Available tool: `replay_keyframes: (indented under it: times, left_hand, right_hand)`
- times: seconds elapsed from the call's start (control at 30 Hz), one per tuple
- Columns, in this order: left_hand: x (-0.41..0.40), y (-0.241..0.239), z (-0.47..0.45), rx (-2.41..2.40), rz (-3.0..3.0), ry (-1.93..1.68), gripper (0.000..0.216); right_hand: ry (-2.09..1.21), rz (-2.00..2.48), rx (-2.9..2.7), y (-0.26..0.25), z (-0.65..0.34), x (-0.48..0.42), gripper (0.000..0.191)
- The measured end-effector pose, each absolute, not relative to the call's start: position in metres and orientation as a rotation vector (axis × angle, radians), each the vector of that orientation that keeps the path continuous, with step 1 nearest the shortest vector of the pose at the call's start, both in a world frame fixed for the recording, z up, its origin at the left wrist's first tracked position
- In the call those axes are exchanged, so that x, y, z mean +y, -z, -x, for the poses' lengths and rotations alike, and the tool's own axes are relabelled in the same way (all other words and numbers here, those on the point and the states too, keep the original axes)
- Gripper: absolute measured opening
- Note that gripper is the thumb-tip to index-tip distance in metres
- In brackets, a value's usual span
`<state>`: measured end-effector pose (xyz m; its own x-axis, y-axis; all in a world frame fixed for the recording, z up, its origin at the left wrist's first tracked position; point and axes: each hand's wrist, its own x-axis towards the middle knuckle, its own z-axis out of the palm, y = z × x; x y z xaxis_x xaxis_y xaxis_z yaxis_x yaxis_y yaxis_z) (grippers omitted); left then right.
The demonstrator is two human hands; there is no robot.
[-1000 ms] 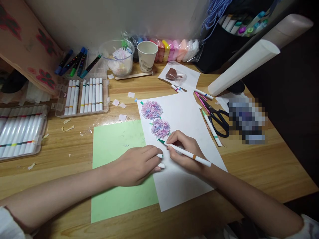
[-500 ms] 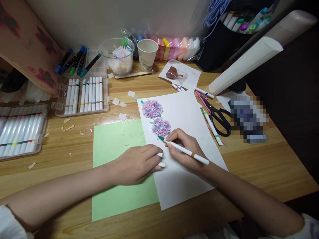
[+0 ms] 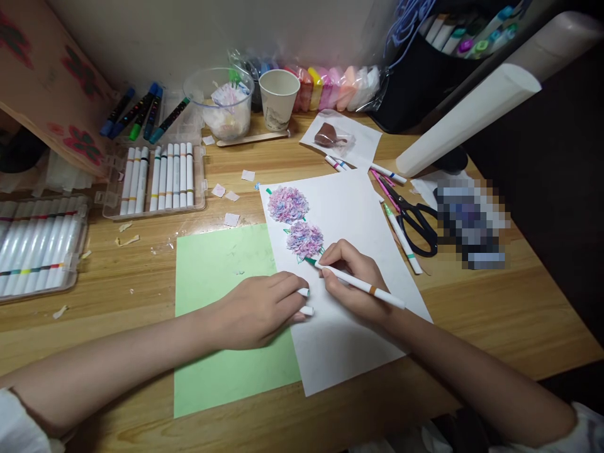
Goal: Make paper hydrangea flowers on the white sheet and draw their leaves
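My right hand (image 3: 352,277) grips a white marker (image 3: 363,286) with a green tip. The tip touches the white paper (image 3: 349,220) just below the lower of two pink-and-purple paper flowers (image 3: 304,239). The upper flower (image 3: 287,204) sits near the sheet's top left corner. My left hand (image 3: 259,311) rests on the paper's left edge, fingers curled around two white marker caps (image 3: 306,302). A green sheet (image 3: 221,314) lies partly under the white one and under my left hand.
Two clear cases of white markers (image 3: 160,179) lie at the left. At the back stand a plastic bowl (image 3: 219,104), a paper cup (image 3: 278,94) and coloured clay packs (image 3: 335,85). Black scissors (image 3: 415,223) and loose pens lie right of the paper. Paper scraps dot the wooden table (image 3: 495,314).
My right hand and the marker tip have shifted slightly up and right along the lower flower's edge. My left hand stays in place.
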<state>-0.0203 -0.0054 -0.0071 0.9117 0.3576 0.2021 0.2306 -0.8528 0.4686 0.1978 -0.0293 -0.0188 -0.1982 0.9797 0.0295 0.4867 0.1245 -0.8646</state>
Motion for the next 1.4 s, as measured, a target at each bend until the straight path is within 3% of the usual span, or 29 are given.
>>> replay_keyframes:
  times: [0.53,0.8,1.4]
  left_hand:
    - [-0.006,0.007,0.021,0.432,-2.625,-0.373,0.023]
    - [-0.006,0.006,0.020,0.463,-2.615,-0.468,0.019]
    - [-0.010,0.000,0.024,0.431,-2.549,-0.286,0.017]
  right_hand:
    - [-0.995,1.332,-1.837,0.016,-0.196,-0.028,0.013]
    - [-1.098,0.869,-1.431,0.009,-0.201,-0.029,0.009]
    - [-1.323,0.848,-1.998,-0.005,-0.204,-0.029,0.007]
